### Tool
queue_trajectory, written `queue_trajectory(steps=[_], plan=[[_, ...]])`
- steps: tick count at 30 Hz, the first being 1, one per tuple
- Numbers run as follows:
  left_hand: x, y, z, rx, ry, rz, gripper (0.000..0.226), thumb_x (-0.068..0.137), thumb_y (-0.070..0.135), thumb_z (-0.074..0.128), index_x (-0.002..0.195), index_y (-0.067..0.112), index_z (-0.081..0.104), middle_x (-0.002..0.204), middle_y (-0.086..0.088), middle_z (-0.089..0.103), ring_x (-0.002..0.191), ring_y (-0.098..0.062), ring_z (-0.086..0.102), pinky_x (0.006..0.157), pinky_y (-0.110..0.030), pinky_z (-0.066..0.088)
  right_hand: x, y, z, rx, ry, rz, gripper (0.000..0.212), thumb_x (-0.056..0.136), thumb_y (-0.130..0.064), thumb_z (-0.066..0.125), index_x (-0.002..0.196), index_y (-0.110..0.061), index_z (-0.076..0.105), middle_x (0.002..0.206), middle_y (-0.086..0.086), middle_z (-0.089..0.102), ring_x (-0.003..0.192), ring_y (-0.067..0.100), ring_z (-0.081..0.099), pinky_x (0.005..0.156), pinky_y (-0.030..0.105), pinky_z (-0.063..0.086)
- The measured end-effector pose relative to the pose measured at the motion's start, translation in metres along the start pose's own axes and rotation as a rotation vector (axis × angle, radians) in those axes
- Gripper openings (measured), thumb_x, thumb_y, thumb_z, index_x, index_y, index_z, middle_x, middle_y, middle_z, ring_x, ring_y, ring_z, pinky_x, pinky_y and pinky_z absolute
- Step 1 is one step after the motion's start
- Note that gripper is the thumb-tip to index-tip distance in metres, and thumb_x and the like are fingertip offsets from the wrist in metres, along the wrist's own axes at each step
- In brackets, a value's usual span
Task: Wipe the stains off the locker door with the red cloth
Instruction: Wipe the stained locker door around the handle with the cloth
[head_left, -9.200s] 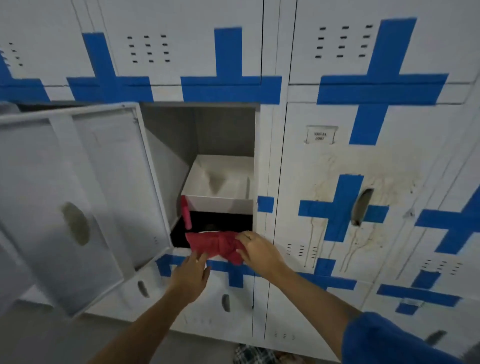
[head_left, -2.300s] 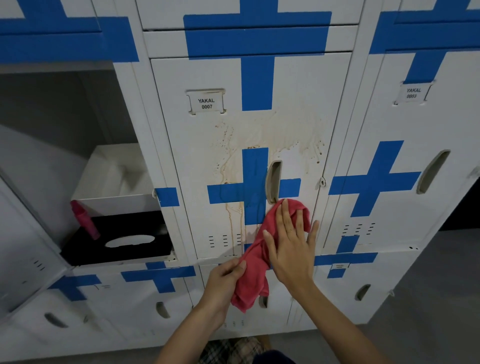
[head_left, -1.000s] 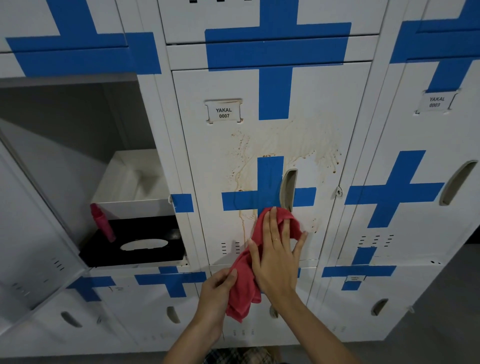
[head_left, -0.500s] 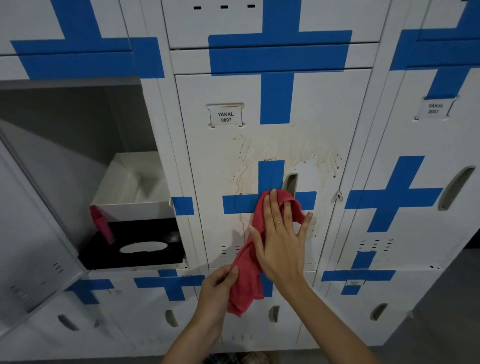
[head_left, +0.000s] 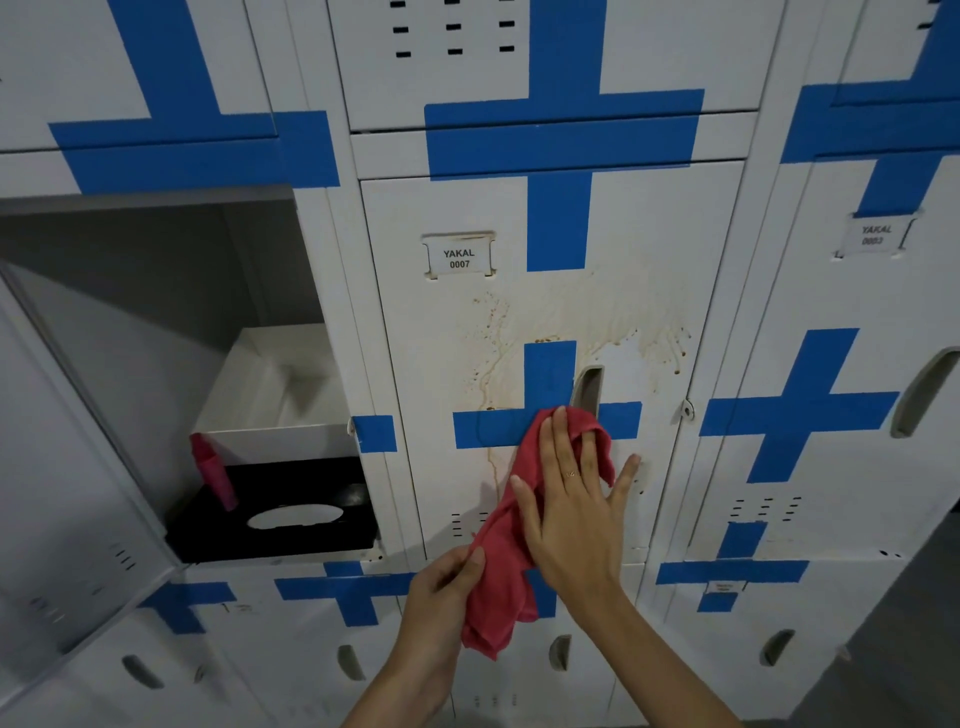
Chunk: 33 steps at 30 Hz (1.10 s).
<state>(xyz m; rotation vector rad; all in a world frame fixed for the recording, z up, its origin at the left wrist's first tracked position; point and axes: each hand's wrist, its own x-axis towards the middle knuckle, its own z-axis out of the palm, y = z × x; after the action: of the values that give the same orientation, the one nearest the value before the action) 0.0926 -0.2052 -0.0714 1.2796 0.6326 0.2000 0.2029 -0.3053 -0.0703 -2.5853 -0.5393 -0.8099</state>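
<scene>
The light is soft and even, rather dim, with a cool cast on the white lockers. Nothing glares; the painted metal gives only a faint sheen. The open locker at left falls into grey shade, darkest near its top and back. A weak shadow lies on the door just left of the cloth, under the right hand (its edges are too soft to place a lamp). The bottom right corner goes dark. Wide-angle bending shows plainly: locker edges lean and curve outward toward the frame's sides. The centre is fairly sharp, the label readable, while the far-right label and lower corners are blurred.
</scene>
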Motion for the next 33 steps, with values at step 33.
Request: queue_trajectory(steps=[33], plan=[[-0.002,0.035,-0.01,0.031,-0.08,0.126,0.02,0.09,0.028,0.06,0.099,0.016,0.074,0.102,-0.009,0.075,0.098,-0.027,0.068,0.083,-0.045,0.057,0.038,-0.008,-0.03,0.089,0.094,0.049,0.07,0.098,-0.059,0.014,0.155,-0.019,0.003,0.162,-0.007,-0.002,0.149,0.014,-0.003,0.114,0.055,-0.016]])
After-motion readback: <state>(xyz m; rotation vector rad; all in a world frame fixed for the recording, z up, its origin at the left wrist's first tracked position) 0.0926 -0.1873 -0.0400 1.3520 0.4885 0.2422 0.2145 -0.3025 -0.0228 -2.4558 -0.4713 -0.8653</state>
